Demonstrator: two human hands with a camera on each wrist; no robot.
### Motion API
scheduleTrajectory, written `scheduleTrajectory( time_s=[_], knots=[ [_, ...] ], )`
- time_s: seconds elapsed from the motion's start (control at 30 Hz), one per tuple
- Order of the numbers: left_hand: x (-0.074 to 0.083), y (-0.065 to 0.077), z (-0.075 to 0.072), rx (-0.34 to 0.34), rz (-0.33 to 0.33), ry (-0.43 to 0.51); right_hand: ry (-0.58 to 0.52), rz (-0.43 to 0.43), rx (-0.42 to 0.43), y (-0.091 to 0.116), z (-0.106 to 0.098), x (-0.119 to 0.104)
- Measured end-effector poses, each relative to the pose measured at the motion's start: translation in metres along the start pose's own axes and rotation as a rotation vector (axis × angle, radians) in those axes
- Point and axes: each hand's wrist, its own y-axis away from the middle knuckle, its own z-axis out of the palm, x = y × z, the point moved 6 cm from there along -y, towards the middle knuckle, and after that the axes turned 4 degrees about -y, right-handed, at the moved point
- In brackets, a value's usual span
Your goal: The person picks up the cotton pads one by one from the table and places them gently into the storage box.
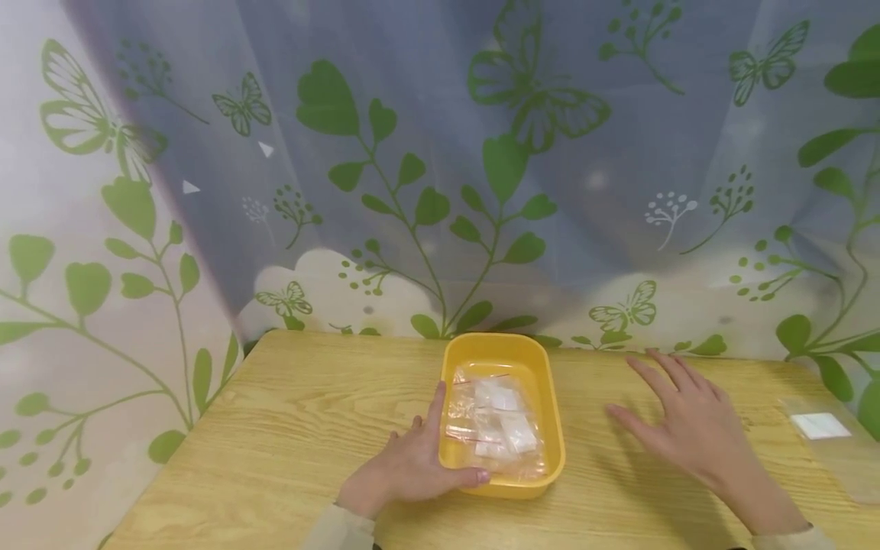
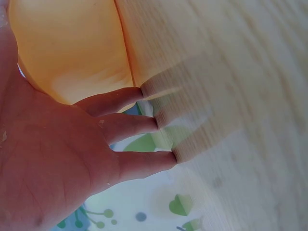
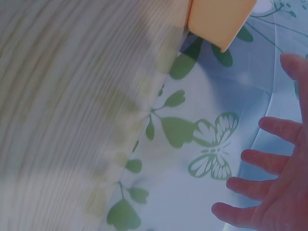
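Note:
A yellow plastic bin (image 1: 558,439) stands on the wooden table and holds several clear zip bags (image 1: 505,424) with white pieces in them. My left hand (image 1: 412,466) rests against the bin's near left corner, its thumb along the front rim and its index finger by the left wall. In the left wrist view, straight fingers (image 2: 127,126) reach down to the tabletop beside the bin wall (image 2: 72,43). Spread in the air right of the bin is my right hand (image 1: 701,428), which holds nothing.
On the table's right side lies a clear bag (image 1: 842,462) with a white piece (image 1: 820,425) inside. Behind the table (image 1: 275,428) hangs a curtain (image 1: 426,137) printed with leaves and butterflies, and it continues along the left side.

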Motion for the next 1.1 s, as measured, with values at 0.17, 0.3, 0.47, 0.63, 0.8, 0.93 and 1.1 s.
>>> scheduleTrajectory(
  time_s=[0.17, 0.3, 0.47, 0.63, 0.8, 0.93, 1.1],
  knots=[
    [0.001, 0.0, 0.0, -0.004, -0.001, -0.004, 0.004, 0.013, 0.029, 0.005, -0.006, 0.012],
    [0.002, -0.001, -0.002, -0.005, 0.003, 0.003, 0.005, -0.003, 0.061, 0.007, -0.013, 0.019],
    [0.003, -0.003, -0.003, -0.002, 0.008, 0.009, 0.009, 0.021, 0.055, 0.01, -0.016, 0.026],
    [0.003, -0.004, -0.004, -0.003, 0.014, 0.015, 0.016, 0.014, 0.081, 0.014, -0.019, 0.031],
    [0.002, -0.001, 0.0, -0.019, 0.006, -0.003, 0.011, 0.008, 0.101, 0.019, -0.021, 0.035],
    [0.0, 0.001, 0.001, -0.02, 0.002, -0.017, 0.016, 0.04, 0.081, 0.023, -0.021, 0.042],
    [0.001, 0.001, 0.001, -0.017, 0.013, -0.021, 0.035, 0.101, 0.039, 0.028, -0.021, 0.055]
  ],
)
